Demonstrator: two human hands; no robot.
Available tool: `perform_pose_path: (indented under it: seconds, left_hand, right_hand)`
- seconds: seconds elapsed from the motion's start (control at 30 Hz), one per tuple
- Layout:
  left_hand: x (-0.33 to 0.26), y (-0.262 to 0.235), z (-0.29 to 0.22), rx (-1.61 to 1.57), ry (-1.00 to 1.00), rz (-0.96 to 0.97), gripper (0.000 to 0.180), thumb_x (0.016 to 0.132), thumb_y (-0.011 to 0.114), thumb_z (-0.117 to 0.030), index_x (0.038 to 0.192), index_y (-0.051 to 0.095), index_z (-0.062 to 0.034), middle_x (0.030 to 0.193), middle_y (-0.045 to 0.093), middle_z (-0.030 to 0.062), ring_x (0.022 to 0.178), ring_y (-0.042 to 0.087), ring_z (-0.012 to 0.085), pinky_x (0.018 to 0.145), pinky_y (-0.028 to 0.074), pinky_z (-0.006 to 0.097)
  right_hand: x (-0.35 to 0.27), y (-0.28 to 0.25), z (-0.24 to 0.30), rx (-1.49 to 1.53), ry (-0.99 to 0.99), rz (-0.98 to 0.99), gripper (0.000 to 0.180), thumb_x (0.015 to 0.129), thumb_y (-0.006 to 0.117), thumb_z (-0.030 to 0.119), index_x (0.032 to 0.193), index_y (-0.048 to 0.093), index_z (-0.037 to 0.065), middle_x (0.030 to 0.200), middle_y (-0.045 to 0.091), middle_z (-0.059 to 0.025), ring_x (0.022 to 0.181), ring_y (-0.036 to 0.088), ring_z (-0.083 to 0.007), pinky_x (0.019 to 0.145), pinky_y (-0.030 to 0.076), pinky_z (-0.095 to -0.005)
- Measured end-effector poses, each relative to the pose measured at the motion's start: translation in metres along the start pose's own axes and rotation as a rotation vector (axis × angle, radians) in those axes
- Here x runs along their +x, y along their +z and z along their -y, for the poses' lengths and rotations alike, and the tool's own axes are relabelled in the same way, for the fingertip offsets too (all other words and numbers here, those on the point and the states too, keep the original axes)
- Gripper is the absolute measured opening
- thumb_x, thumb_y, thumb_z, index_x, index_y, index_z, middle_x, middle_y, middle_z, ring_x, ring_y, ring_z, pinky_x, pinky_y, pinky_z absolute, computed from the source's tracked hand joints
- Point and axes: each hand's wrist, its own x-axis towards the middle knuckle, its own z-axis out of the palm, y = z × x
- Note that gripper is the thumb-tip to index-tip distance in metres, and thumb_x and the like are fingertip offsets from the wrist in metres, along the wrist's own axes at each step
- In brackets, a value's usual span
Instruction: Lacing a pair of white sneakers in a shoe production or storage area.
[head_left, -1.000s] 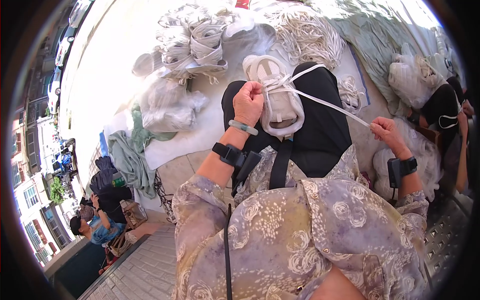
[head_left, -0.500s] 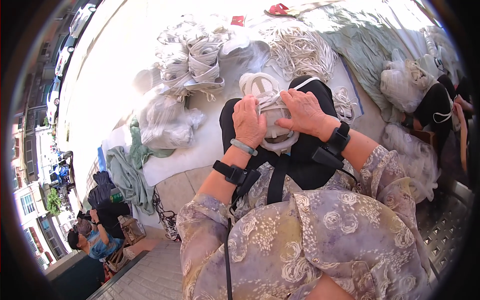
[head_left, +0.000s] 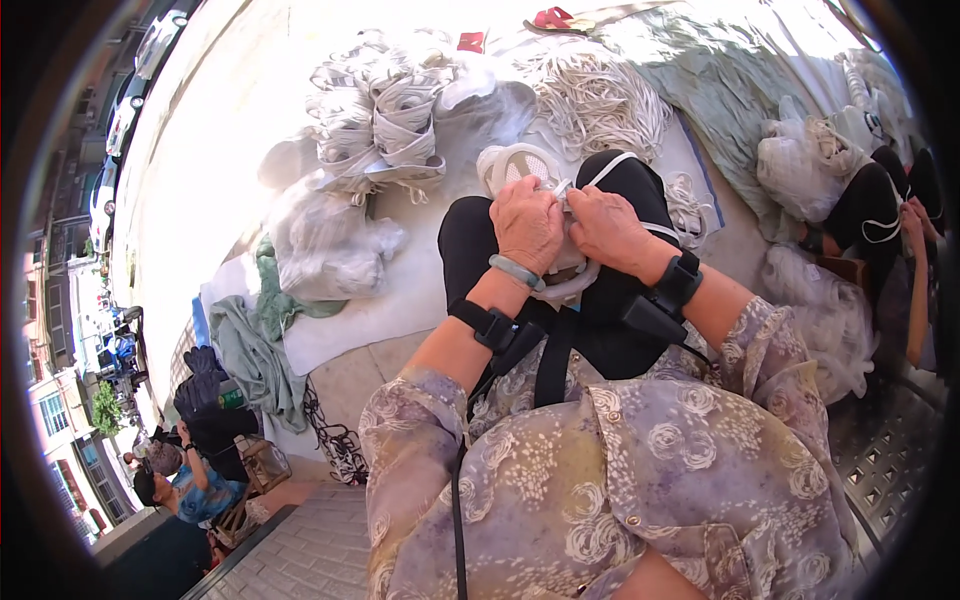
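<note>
A white shoe [head_left: 526, 163] with a mesh toe rests between my knees, toe pointing away. My left hand [head_left: 527, 226] is closed over its lacing, thumb and fingers pinched together at the white shoelace [head_left: 561, 187]. Close beside it, my right hand [head_left: 608, 232] also pinches the lace, fingers curled. A loose length of lace runs over my right knee. Both hands cover most of the shoe's middle; its rounded heel collar [head_left: 572, 284] shows below them.
Bundled whitish shoe parts [head_left: 405, 125] and a heap of white laces [head_left: 605, 105] lie ahead on a pale sheet. Clear plastic bags [head_left: 335, 245] are at left. Green cloth [head_left: 715, 85] spreads at right. Other people sit at far left and far right.
My hands have drawn together over the lacing; the left moved right and slightly down. The right hand's fingers went from spread to curled. The loose lace now drapes further over my right knee.
</note>
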Motion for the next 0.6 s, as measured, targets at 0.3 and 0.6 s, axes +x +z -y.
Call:
perform_pose_path:
  seconds: [0.3, 0.6]
  left_hand:
    - [0.009, 0.004, -0.013, 0.144, -0.015, 0.088, 0.011, 0.069, 0.060, -0.015, 0.073, 0.063, -0.0047, 0.108, 0.057, 0.0127, 0.101, 0.051, 0.0315, 0.083, 0.041, 0.043]
    - [0.006, -0.025, -0.004, 0.078, 0.059, 0.141, 0.007, 0.067, 0.055, -0.008, 0.068, 0.056, -0.0013, 0.111, 0.055, 0.0172, 0.100, 0.050, 0.0346, 0.083, 0.040, 0.044]
  right_hand:
    - [0.007, 0.007, -0.029, 0.193, -0.023, -0.012, 0.015, 0.069, 0.052, 0.010, 0.078, 0.056, -0.001, 0.077, 0.059, -0.0226, 0.082, 0.058, -0.0369, 0.073, 0.045, -0.0441]
    - [-0.005, -0.009, -0.022, 0.346, 0.101, 0.055, 0.046, 0.067, 0.057, 0.018, 0.108, 0.048, -0.003, 0.084, 0.060, -0.0224, 0.087, 0.058, -0.0374, 0.076, 0.044, -0.0437]
